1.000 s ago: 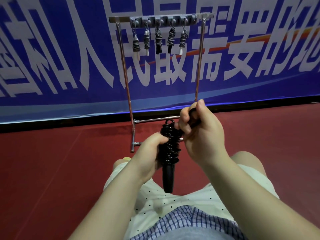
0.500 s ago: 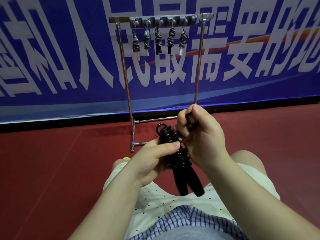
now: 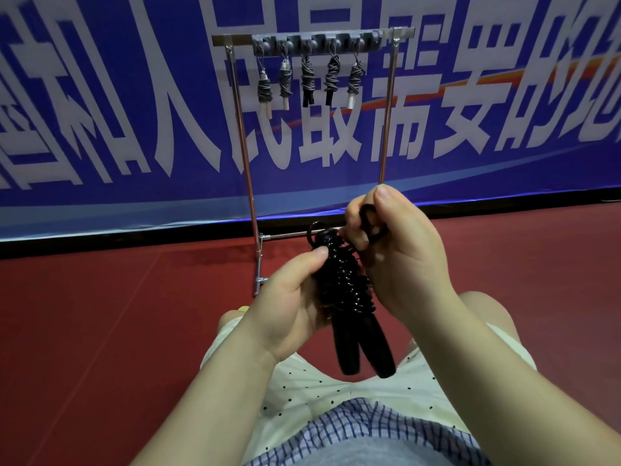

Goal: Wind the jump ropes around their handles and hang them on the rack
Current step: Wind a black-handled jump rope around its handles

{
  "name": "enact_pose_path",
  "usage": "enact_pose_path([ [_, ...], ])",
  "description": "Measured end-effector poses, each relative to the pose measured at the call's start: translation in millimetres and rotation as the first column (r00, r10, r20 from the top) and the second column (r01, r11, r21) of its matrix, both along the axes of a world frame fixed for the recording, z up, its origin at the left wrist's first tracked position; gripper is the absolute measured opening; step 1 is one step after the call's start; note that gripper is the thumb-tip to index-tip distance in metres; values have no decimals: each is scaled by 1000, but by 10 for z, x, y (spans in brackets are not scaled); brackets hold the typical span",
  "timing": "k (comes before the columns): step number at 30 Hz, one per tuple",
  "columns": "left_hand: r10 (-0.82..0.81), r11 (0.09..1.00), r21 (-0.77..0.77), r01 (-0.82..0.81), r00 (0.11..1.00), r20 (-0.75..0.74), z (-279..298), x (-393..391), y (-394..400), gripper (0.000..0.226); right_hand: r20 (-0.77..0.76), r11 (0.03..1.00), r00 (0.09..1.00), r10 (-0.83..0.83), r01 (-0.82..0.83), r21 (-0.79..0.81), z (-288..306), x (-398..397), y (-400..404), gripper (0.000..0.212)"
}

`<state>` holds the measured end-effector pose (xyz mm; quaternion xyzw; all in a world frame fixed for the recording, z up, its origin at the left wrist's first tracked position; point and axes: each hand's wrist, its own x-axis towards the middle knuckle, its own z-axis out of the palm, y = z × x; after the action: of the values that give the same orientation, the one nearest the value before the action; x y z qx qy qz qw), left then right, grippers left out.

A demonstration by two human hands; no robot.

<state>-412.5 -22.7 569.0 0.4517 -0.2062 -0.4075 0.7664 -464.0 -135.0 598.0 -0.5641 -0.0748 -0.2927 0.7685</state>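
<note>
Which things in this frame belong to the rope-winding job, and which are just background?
Part of the job:
- black jump rope, wound around its handles
- left hand gripping the bundle
- right hand pinching the rope's loose loop
- rack
- five wound ropes already hanging on it

Background only:
- blue banner
- red floor

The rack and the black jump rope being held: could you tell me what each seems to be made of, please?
Rack: apparently polished metal tubing, silvery with bright glints along the posts. Black jump rope: cord probably glossy plastic or vinyl, each coil catching highlights; its two handles look like smooth black plastic, though rubber is possible.
</note>
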Motion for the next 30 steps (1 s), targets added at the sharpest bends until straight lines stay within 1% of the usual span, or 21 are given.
enact_pose_path([
  [3,70,997,29,-70,998,-3,-13,23,7,40,42,996,996,84,-84,-9,-8,-27,-47,28],
  [4,83,996,28,-83,997,-4,-20,27,13,41,55,994,992,111,-110,-17,-15,-31,-70,21],
  [6,81,997,8,-81,997,-11,-29,24,15,36,47,989,988,144,-141,-53,-38,-30,-131,4],
  [8,84,996,-13,-84,996,-31,-25,9,5,31,45,986,990,136,-131,-100,-70,-26,-193,13],
  [9,97,995,-18,-97,995,-33,-26,9,-2,33,48,986,991,124,-118,-120,-79,-28,-216,16],
  [12,129,991,-37,-129,991,-21,-21,20,-7,33,25,986,997,76,-71,-152,-92,-35,-252,14],
  [14,146,989,-37,-146,989,-13,-19,34,-5,32,-15,979,1000,-9,6,-203,-99,-32,-262,15],
  [18,166,986,-20,-165,986,16,-44,28,-15,48,-73,920,980,-184,146,-364,-137,7,-249,14],
  [20,154,988,-18,-154,988,18,-60,15,-24,52,-48,923,979,-201,172,-343,-136,11,-241,12],
  [23,130,991,9,-131,990,61,-62,27,-25,63,-9,963,987,-157,151,-224,-109,-11,-217,15],
  [24,128,991,18,-130,988,83,-53,29,-19,62,-2,967,987,-158,154,-204,-99,-21,-210,16],
  [28,183,979,50,-196,963,197,-40,22,-14,45,-35,940,964,-265,250,-233,-52,-54,-223,11],
  [30,219,971,43,-237,944,247,-29,23,-13,44,-46,919,954,-296,271,-285,-38,-64,-239,13],
])
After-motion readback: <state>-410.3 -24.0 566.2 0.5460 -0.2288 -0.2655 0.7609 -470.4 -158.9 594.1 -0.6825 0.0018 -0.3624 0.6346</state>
